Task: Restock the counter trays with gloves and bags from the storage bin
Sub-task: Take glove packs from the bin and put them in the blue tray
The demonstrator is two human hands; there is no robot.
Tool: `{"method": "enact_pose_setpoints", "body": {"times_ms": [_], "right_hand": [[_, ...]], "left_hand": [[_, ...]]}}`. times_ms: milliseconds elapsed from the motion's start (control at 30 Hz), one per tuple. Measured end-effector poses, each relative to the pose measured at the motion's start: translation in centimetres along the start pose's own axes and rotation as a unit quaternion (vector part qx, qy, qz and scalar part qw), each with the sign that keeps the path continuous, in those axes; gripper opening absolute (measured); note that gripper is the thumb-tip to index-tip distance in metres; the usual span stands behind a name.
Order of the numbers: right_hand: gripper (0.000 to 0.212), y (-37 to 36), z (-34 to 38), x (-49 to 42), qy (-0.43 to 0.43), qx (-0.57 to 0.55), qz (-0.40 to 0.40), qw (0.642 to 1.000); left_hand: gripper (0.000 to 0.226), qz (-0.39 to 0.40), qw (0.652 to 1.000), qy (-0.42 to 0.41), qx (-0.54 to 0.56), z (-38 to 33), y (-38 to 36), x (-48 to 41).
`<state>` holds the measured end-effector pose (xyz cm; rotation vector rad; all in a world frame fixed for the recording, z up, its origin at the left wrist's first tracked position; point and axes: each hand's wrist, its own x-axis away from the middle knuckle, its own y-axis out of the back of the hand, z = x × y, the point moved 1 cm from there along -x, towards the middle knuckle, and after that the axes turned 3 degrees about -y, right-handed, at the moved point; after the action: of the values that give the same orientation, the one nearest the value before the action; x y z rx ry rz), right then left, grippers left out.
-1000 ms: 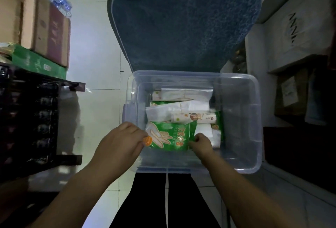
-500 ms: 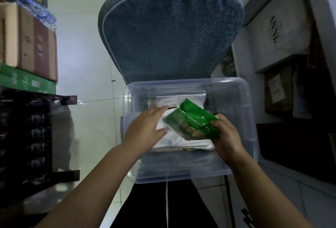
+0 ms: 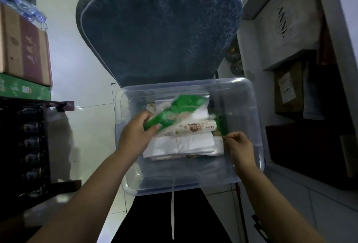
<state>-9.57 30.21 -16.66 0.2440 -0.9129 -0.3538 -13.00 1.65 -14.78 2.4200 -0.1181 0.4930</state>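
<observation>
Two green packets: lifted packet (image 3: 174, 113), gripped in my left hand (image 3: 135, 134) above the clear storage bin (image 3: 242, 103); second packet (image 3: 221, 124), blurred, edge pinched by my right hand (image 3: 240, 145). Inside the bin: one printed roll (image 3: 193, 127); white folded bags (image 3: 186, 144), count unclear.

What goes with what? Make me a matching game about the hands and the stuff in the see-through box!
Things:
1. left hand
2. right hand
3. printed roll
4. blue cushion

Places or states:
A. beyond the clear bin
B. grips the raised green packet
C. lies on the white bags
D. pinches the edge of the other green packet

Pairs: 1-B, 2-D, 3-C, 4-A
</observation>
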Motion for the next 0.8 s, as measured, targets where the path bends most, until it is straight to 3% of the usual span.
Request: {"method": "enact_pose_setpoints", "body": {"times_ms": [133,233,300,433,667,800], "right_hand": [[0.017,0.3,-2.2,-3.3,0.026,0.190,0.015,0.981],[0.016,-1.6,-2.7,-6.7,0.123,0.328,0.013,0.937],[0.028,-3.4,-2.9,-9.2,0.144,0.381,0.022,0.913],[0.045,-6.8,-3.5,-11.8,0.079,0.380,0.048,0.920],[0.045,-8.2,-5.3,-9.7,0.195,0.424,0.112,0.878],[0.030,-5.9,-4.4,-12.3,0.219,0.464,0.053,0.857]], "left_hand": [[0.019,-0.096,0.992,0.044,0.070,1.0,0.6,-0.3],[0.022,-0.144,0.984,0.045,0.095,1.0,0.1,-0.2],[0.020,-0.166,0.981,0.049,0.093,1.1,-0.4,0.0],[0.017,-0.174,0.979,0.071,0.082,1.4,-1.6,-0.1],[0.014,-0.146,0.983,0.075,0.081,0.9,-3.2,-0.6],[0.014,-0.150,0.981,0.080,0.095,1.1,-3.7,-0.8]]}}
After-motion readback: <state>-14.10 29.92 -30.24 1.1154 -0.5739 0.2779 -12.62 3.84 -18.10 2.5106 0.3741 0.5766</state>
